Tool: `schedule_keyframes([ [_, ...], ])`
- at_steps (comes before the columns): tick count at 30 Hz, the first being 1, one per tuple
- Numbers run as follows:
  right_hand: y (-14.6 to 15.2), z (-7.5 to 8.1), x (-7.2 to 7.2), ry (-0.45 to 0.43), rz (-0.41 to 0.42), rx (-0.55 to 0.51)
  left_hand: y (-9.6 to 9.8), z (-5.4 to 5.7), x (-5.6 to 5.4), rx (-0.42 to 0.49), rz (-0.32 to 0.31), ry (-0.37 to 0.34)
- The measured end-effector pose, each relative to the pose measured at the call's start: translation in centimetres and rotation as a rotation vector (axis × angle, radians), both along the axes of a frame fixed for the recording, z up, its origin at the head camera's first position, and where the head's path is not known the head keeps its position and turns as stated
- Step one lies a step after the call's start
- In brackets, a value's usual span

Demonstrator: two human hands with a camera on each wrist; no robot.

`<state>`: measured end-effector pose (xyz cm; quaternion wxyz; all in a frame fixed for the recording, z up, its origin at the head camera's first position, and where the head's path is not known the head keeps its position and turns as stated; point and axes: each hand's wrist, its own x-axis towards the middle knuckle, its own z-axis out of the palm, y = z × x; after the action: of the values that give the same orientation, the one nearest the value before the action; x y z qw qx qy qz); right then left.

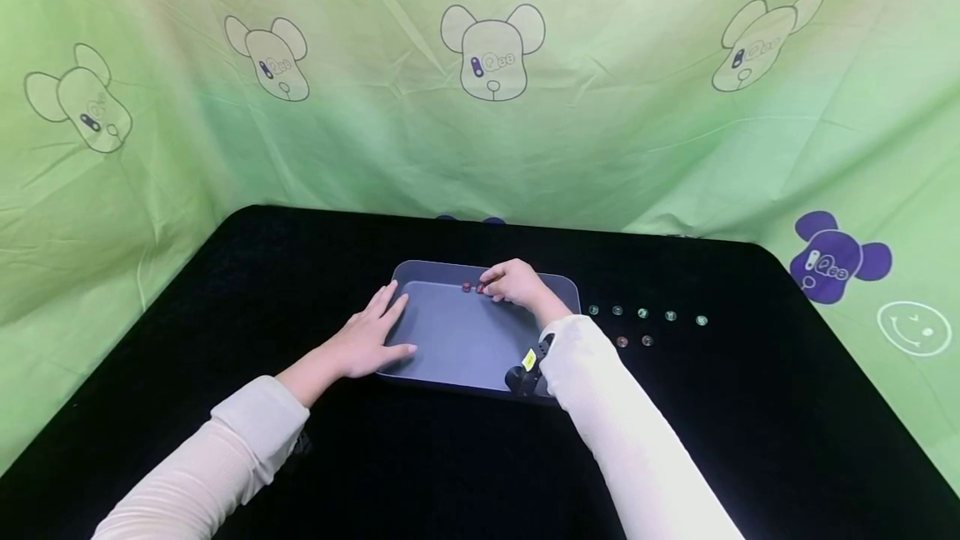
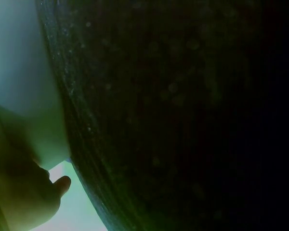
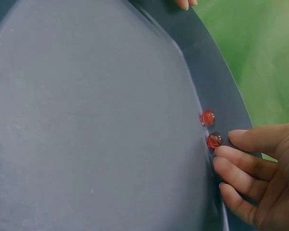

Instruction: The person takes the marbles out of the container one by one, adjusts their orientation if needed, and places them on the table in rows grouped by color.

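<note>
A grey rectangular tray point(image 1: 457, 340) lies on the black table. Two red glass marbles point(image 3: 208, 118) sit side by side along its far wall. My right hand point(image 1: 513, 283) reaches over the tray to that wall, thumb and fingers apart. In the right wrist view, the fingertips point(image 3: 220, 153) are right at the nearer red marble point(image 3: 214, 140), which lies just beyond them. With fingers spread, my left hand point(image 1: 363, 344) rests on the tray's left side. Dark cloth fills most of the left wrist view, with part of the hand point(image 2: 26, 192) at lower left.
Right of the tray, several glass marbles point(image 1: 642, 313) lie in a row on the black cloth point(image 1: 750, 390). Two more marbles point(image 1: 622, 342) lie in front of that row, close to the right sleeve point(image 1: 600, 390). Green printed curtains point(image 1: 360, 132) stand around the table.
</note>
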<state>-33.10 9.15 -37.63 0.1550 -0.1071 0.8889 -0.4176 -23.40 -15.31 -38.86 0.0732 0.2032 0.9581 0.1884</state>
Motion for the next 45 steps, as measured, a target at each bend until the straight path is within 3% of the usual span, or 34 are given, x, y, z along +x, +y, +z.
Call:
schedule_keyframes([
  [7, -0.2, -0.1, 0.0, 0.015, 0.060, 0.017, 0.1, 0.1, 0.0, 0.001, -0.004, -0.004],
  [10, 0.7, -4.5, -3.4, 0.049, 0.121, 0.003, 0.0, 0.0, 0.1, 0.002, -0.007, -0.002],
  [14, 2.6, -15.1, -11.7, 0.104, 0.166, 0.024, 0.0, 0.0, 0.1, 0.001, -0.005, 0.004],
  [17, 3.4, -21.2, -16.5, 0.109, 0.153, 0.064, 0.0, 0.0, 0.1, 0.004, -0.005, 0.004],
  [19, 3.9, -23.8, -18.5, 0.114, 0.162, 0.056, 0.0, 0.0, 0.1, 0.004, -0.006, 0.003],
  [21, 4.1, -25.1, -19.4, 0.136, 0.167, 0.055, 0.0, 0.0, 0.1, 0.004, -0.004, 0.000],
  [23, 4.2, -24.9, -19.2, 0.142, 0.167, 0.057, 0.0, 0.0, 0.1, 0.001, 0.001, -0.003],
  [25, 3.9, -23.3, -18.0, 0.144, 0.167, 0.070, 0.0, 0.0, 0.1, -0.002, 0.003, -0.005],
  [33, 2.0, -13.5, -10.2, 0.144, 0.154, 0.141, 0.0, 0.2, 0.2, 0.003, -0.002, 0.002],
  [35, 1.8, -11.8, -8.8, 0.162, 0.169, 0.135, 0.0, 0.2, 0.2, 0.002, -0.002, 0.000],
  [37, 1.7, -11.2, -8.1, 0.175, 0.185, 0.130, 0.0, 0.2, 0.2, 0.004, -0.001, -0.004],
  [43, 2.1, -11.8, -8.5, 0.198, 0.202, 0.071, 0.0, 0.1, 0.2, 0.005, -0.001, -0.003],
  [45, 1.7, -9.3, -6.8, 0.137, 0.181, 0.068, 0.0, 0.1, 0.2, 0.001, -0.002, 0.003],
])
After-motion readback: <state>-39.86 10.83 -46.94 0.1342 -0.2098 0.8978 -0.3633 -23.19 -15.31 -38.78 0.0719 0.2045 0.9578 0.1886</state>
